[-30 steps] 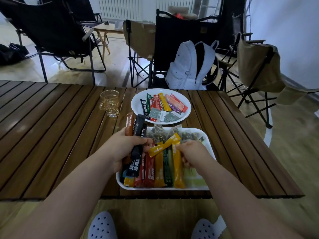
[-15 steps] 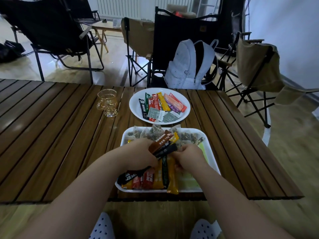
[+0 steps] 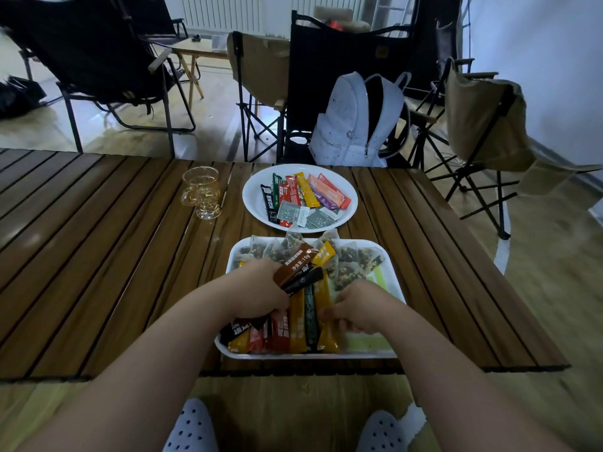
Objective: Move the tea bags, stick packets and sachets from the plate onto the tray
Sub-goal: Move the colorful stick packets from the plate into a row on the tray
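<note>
On tray (image 3: 310,355): packets (image 3: 298,327), perhaps tea bags (image 3: 355,256)

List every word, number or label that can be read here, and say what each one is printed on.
"净含量:15g": on the brown stick packet that the left hand grips over the tray.
Smaller print beside it on that packet: too blurred to read.
White characters on the black stick packet at the tray's near left edge: too blurred to read.
Print on the packets on the plate: too small to read.
</note>
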